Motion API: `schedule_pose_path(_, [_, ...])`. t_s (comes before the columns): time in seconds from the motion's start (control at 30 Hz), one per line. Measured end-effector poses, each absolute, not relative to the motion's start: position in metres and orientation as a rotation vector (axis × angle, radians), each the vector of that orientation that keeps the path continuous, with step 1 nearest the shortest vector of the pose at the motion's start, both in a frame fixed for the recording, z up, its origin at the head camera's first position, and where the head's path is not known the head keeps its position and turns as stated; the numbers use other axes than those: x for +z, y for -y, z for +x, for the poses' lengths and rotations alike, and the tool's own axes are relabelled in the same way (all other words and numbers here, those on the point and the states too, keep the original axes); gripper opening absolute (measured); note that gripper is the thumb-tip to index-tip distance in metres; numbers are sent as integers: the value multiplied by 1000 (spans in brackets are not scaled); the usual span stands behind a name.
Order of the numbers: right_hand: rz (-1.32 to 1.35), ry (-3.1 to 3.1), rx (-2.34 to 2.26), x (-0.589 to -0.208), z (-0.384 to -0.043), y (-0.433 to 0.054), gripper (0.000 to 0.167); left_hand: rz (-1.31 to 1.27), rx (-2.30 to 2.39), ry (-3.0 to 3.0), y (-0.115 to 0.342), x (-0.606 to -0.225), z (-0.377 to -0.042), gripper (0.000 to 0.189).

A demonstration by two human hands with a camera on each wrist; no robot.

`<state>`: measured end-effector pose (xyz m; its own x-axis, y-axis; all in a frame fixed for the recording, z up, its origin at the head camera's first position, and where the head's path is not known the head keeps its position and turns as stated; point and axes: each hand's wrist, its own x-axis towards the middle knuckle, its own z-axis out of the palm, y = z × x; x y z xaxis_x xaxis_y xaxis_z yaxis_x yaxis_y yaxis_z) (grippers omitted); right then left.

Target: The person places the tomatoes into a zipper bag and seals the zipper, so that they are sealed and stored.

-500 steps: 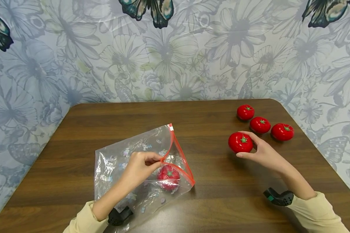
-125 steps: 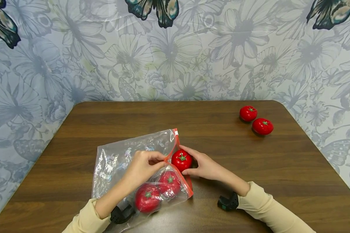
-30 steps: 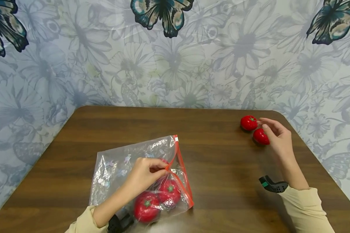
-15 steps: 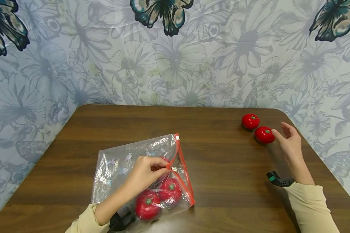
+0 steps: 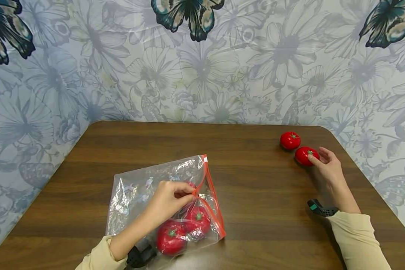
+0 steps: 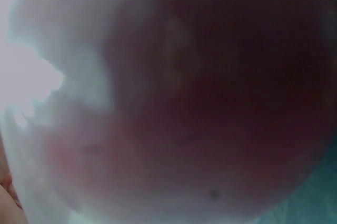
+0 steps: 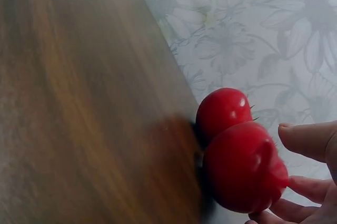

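In the head view my left hand [image 5: 170,197] pinches the red-edged mouth of a clear plastic zip bag [image 5: 131,195]. Two red tomatoes [image 5: 171,238] show plainly through the bag, and a bit of red shows behind the hand. The left wrist view is a dark red blur against plastic. At the far right, my right hand [image 5: 332,170] is at the nearer of two loose tomatoes [image 5: 303,155]. In the right wrist view its fingertips touch the side of that tomato [image 7: 239,169], while the thumb [image 7: 305,139] stands apart from it. The other tomato [image 5: 290,140] sits just behind.
A brown wooden table [image 5: 243,180] carries everything. Its far edge stands close to a wall with floral covering [image 5: 219,75] and butterfly figures [image 5: 189,17]. Black wrist devices [image 5: 322,209] sit on both forearms.
Over the longer span, tomatoes went from the table's right side into the bag, two now staying outside. Within the last half second my right hand came left onto the nearer tomato. The left hand held still.
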<state>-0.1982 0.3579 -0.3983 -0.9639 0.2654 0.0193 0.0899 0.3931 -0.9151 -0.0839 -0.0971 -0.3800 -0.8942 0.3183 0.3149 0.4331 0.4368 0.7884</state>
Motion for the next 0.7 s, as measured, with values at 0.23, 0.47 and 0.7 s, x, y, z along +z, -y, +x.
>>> schedule_pose_path(0.23, [-258,2591,1537,-406,-200,-359,76,-671,-1464,2560,98,-380,-84,9])
schedule_pose_path(0.47, [-302,2544,1537,-413,-202,-356,77,-664,-1451,2566,99,-381,-84,7])
schedule_pose_path(0.7, [-315,2540,1504,-416,-200,-356,77,-673,-1457,2563,99,-380,-83,8])
